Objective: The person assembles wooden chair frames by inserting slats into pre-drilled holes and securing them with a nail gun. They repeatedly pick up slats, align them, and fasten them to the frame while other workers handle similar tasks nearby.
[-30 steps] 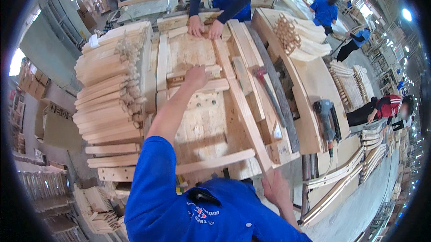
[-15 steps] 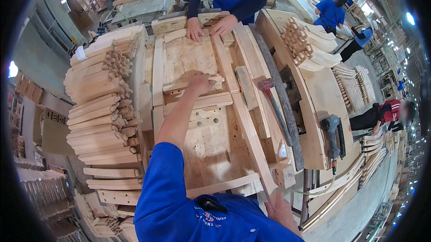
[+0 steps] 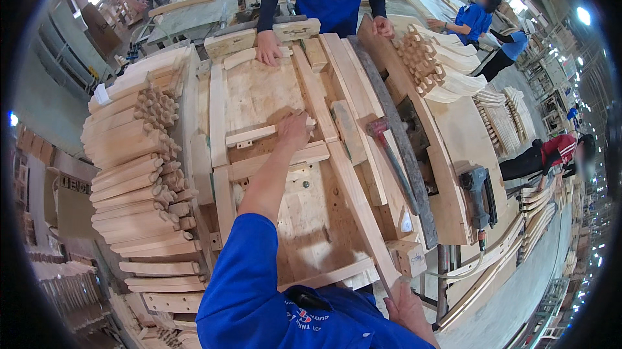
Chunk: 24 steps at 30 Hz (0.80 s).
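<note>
My left hand [image 3: 295,130] is closed over the right end of a short wooden crosspiece [image 3: 253,135], which lies across the middle of a wooden jig [image 3: 304,219]. Just nearer sits another wooden crossbar [image 3: 278,160]. My right hand [image 3: 409,313] is wrapped round the near end of a long wooden rail [image 3: 363,209] along the jig's right side. Opposite me, a co-worker's hand [image 3: 268,49] presses on a curved wooden piece [image 3: 241,58] at the far end. The co-worker's other hand [image 3: 383,27] is raised near the right-hand stack.
Stacked wooden legs [image 3: 139,200] stand left of the jig. A red-headed mallet [image 3: 378,127] lies on its right side, beside a dark metal bar [image 3: 395,135]. Farther right are a nail gun [image 3: 478,197] with a hose and a stack of curved parts [image 3: 447,64].
The co-worker's hand on the right has lifted off the jig's far end and moved right. My left hand stays on the crosspiece and my right on the rail; the view has shifted slightly.
</note>
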Motion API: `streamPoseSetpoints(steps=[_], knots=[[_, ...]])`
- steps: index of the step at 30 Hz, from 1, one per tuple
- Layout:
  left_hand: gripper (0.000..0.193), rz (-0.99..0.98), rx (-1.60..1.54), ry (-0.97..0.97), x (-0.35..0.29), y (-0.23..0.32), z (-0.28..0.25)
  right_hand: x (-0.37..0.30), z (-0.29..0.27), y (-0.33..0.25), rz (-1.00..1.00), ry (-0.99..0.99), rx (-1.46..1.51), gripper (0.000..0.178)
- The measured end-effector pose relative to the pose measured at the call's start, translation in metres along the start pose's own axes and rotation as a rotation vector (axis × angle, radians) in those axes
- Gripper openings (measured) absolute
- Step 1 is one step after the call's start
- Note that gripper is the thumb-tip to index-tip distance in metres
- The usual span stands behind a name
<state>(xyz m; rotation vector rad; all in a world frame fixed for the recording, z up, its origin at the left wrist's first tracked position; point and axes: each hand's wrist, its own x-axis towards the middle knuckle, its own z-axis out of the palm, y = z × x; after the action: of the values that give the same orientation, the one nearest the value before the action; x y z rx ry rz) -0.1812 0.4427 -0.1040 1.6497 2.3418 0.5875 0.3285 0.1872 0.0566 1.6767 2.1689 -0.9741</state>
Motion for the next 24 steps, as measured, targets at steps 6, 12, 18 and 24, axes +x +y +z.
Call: streamPoseSetpoints(steps=[6, 12, 18, 24], knots=[[0.044, -0.012, 0.003, 0.003, -0.002, 0.001, -0.003, 0.004, 0.005, 0.006, -0.036, 0.008, -0.016, 0.06], [0.045, -0.014, 0.028, 0.003, 0.0, -0.002, 0.003, 0.004, 0.004, 0.005, 0.012, -0.016, -0.057, 0.06], [0.046, -0.002, 0.01, 0.045, -0.001, -0.005, 0.006, 0.001, 0.006, 0.007, -0.035, 0.021, -0.09, 0.057], [0.045, -0.012, -0.011, 0.037, -0.003, -0.002, 0.005, 0.001, 0.007, 0.011, -0.005, -0.001, -0.021, 0.058]])
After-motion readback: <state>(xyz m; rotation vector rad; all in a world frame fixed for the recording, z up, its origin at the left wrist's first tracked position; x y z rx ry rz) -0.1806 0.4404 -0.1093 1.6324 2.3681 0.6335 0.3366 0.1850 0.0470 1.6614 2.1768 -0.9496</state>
